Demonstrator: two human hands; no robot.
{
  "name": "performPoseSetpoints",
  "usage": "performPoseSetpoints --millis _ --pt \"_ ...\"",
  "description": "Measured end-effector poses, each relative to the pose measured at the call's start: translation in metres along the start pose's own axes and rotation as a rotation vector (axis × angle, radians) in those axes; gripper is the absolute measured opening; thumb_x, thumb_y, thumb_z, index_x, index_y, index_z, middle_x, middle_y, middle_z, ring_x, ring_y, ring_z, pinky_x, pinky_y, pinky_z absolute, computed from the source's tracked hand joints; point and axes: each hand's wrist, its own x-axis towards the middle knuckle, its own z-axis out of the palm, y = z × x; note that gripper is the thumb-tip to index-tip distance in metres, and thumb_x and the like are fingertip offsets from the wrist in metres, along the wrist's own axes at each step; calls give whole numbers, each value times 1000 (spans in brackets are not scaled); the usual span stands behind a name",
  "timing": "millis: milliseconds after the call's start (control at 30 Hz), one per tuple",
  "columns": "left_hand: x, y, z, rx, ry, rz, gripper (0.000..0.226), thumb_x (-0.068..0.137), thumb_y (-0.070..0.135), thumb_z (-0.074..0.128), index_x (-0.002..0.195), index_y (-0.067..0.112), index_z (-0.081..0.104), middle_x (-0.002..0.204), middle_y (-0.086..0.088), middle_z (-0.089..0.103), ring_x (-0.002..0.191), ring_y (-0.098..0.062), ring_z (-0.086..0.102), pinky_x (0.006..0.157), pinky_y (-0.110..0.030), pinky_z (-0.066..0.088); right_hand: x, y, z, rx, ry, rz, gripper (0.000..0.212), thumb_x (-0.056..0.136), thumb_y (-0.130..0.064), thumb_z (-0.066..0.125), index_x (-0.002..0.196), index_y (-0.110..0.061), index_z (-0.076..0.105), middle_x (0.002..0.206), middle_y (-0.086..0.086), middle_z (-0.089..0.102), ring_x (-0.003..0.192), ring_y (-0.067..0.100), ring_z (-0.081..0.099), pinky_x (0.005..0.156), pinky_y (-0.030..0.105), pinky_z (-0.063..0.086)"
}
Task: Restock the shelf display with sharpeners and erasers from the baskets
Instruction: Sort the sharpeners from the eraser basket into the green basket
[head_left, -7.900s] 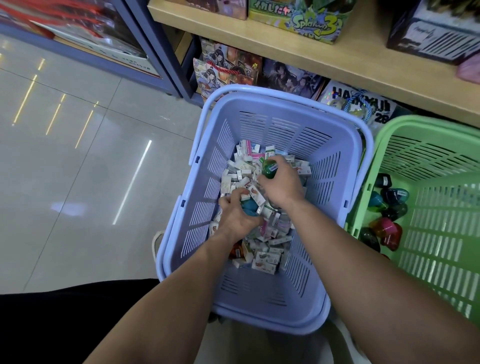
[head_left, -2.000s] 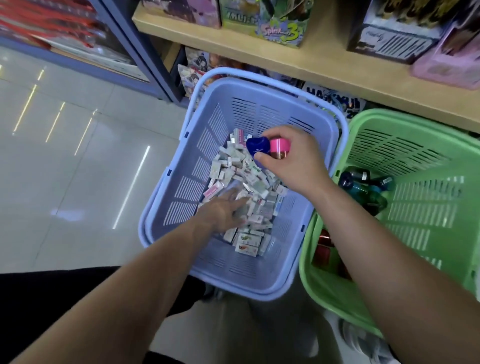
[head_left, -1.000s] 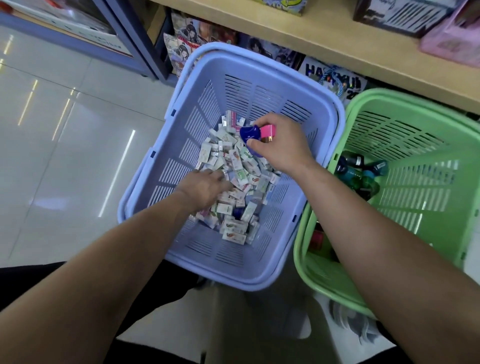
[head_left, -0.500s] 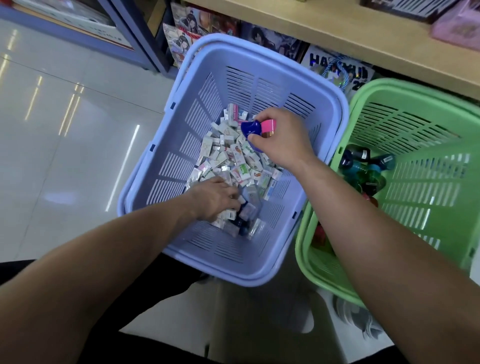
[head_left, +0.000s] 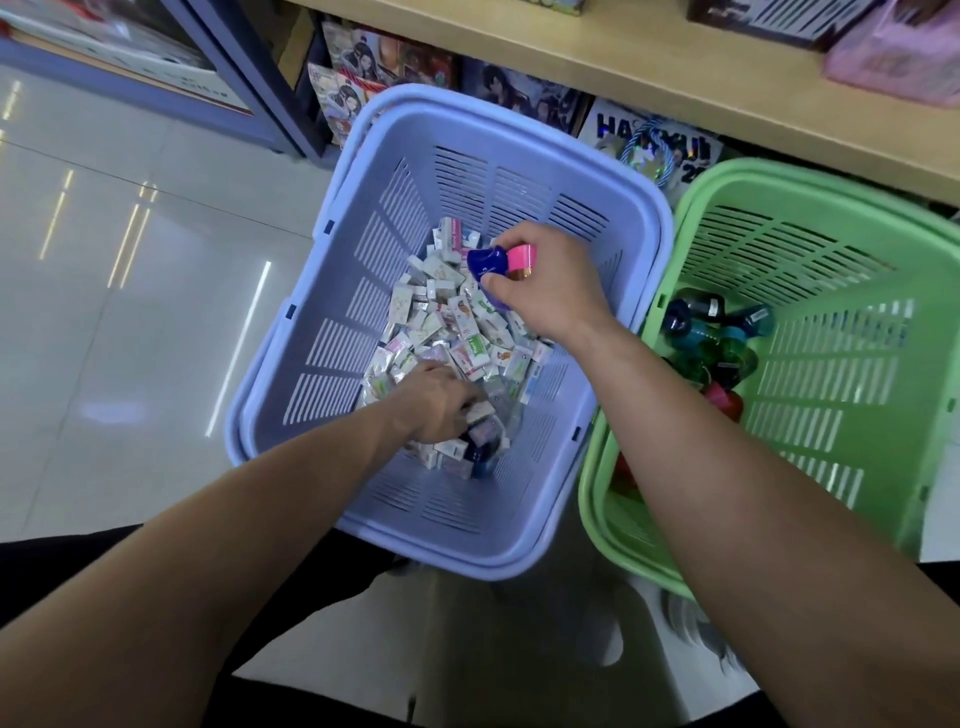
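Early stage: gathering stock from the purple basket (head_left: 467, 171).
My right grip (head_left: 550, 291) clamps two sharpeners (head_left: 491, 261); left grip (head_left: 436, 400) is buried among erasers (head_left: 441, 306), closure unclear; shelving remains, I judge.

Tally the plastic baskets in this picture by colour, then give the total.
Blue basket: 1
Green basket: 1
Total: 2

Erasers (head_left: 441, 327) heaped in purple basket (head_left: 519, 150); blue sharpener (head_left: 487, 258), pink sharpener (head_left: 522, 257) in right hand (head_left: 553, 293) at 1 o'clock; green basket (head_left: 779, 183) at 3 o'clock.
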Motion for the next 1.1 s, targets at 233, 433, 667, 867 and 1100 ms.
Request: performPoseSetpoints --millis 233,433,667,867,1100 --pt "14 8 3 -39 -76 -92 50 84 59 64 119 25 54 111 2 65 112 -20 56 110 -42 27 0 5 2 -29 -4 -17 32 76 -31 83 104 -30 68 107 -6 68 88 18 67 79 45 58" --pt "16 -1 13 -32 -120 -70 45 87 68 59 125 45 54 113 11 66 115 -17 52 113 -43 22 1 6 2 -22 -4 -12 31 76 -31 83 104 -30 68 105 -6 67 85 17 67 73 46 60" --pt "2 1 -21 -789 86 -215 50 82 22 82 122 31 55 102 5 67 84 -18 71 75 -37 62 -1 4 0 32 3 -20 29 78 -28 82 104 -29 68 102 -9 69 82 13 69 76 44 59" --pt "-18 10 -88 -1015 224 -162 36 81 -1 80 112 14 69 88 -2 62 75 -17 60 71 -28 53 -7 -12 -28 195 84 -30 24 81 -25 82 100 -28 68 93 -20 66 84 -4 61 80 20 50" --pt "-46 54 -150 -1045 334 -186 12 94 14 70 103 8 65 87 -5 68 67 -20 64 54 -25 48 -31 -14 -92 296 216 -40 27 81 -19 83 101 -29 67 98 -19 67 88 0 64 82 19 51"
